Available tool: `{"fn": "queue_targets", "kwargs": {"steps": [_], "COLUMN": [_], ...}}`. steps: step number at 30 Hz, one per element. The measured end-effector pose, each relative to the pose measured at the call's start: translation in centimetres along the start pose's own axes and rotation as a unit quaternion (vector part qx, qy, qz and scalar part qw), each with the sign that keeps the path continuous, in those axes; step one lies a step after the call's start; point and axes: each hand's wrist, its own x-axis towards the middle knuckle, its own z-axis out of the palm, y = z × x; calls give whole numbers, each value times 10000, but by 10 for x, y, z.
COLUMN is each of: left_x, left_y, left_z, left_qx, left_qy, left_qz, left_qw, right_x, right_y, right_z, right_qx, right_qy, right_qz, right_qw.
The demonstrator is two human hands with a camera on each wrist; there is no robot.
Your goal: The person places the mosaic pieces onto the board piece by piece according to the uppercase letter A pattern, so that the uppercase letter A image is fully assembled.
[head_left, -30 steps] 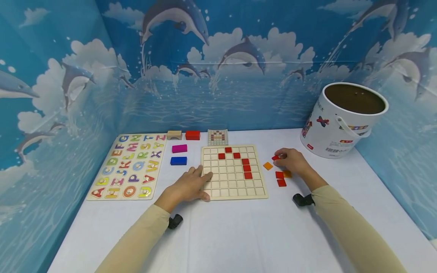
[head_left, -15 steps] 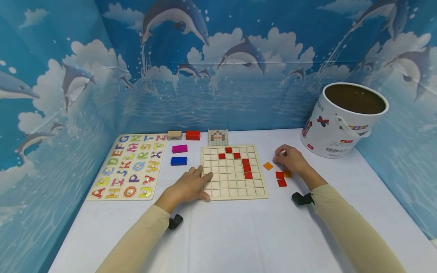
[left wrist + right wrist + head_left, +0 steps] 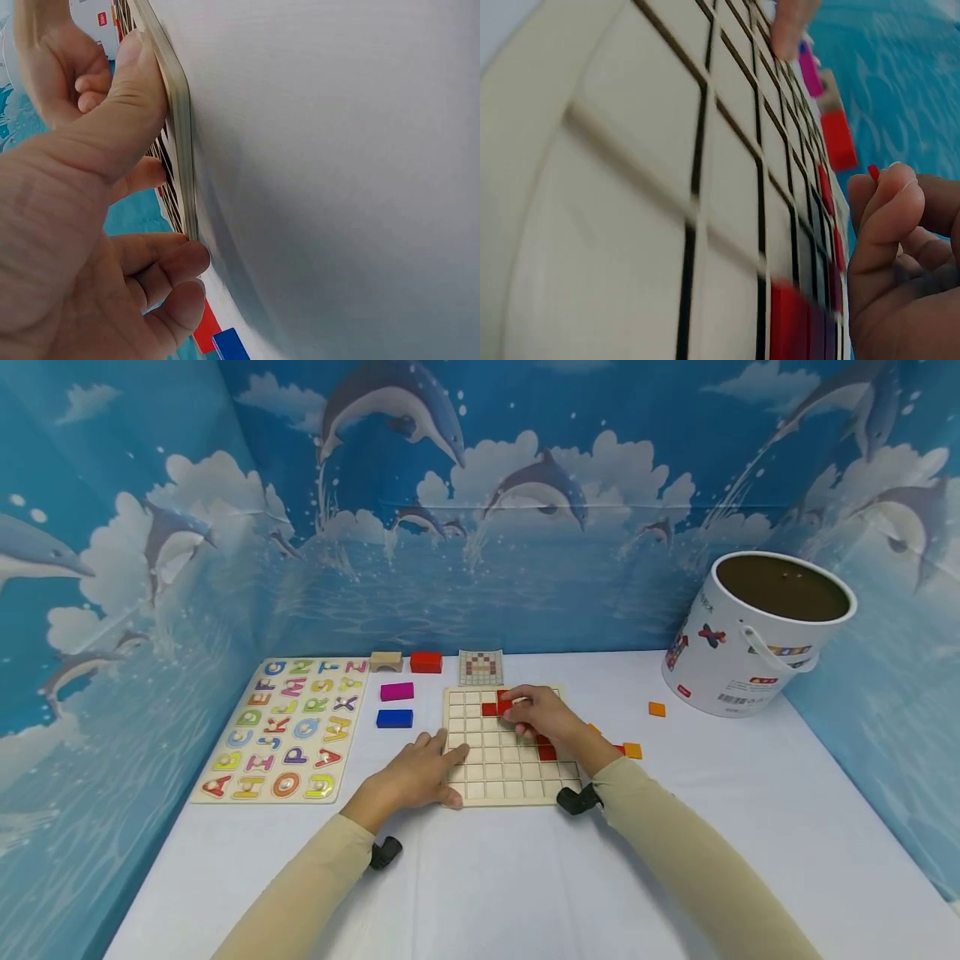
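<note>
Nearest, resting the left hand on the board, at its left edge, with fingers spread fairly straight and thumb by the near corner, gripping nothing. Probably wooden, stiff and flat, light enough to slide if nudged; best held by the rim, clear of the cells. Farther out, pinching a red tile between thumb and fingertips of the right hand, with no gap beyond the tile's thickness, over the board's far part, seemingly just above the surface. Likely thin, rigid, very light, hard to break, perhaps slippery on smooth faces; best taken by opposite edges, leaving the underside free. Lastly, just beyond the board, showing a card, presumably easily bent; best lifted by a corner.
</note>
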Motion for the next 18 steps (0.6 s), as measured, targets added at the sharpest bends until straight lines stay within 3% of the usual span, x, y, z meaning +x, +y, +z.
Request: {"fn": "queue_targets", "kwargs": {"steps": [3, 6, 11, 14, 18], "left_x": [0, 2, 2, 1, 1], "left_y": [0, -1, -1, -2, -2], "left_z": [2, 3, 3, 2, 2], "left_qx": [60, 69, 70, 74, 91], "left_qy": [-12, 4, 17, 19, 9], "left_qz": [14, 21, 32, 39, 14], "left_qw": [10000, 10000, 10000, 10000, 10000], "right_x": [7, 13, 20, 21, 18], "right_y": [-4, -7, -7, -7, -8], "right_z": [23, 40, 56, 60, 58], "right_qx": [-402, -1167, -2762, -3161, -3294], "right_qy": [-131, -46, 332, 453, 366], "right_qz": [-57, -207, -567, -694, -766], "right_qw": [9991, 9929, 9588, 9451, 9404]}}
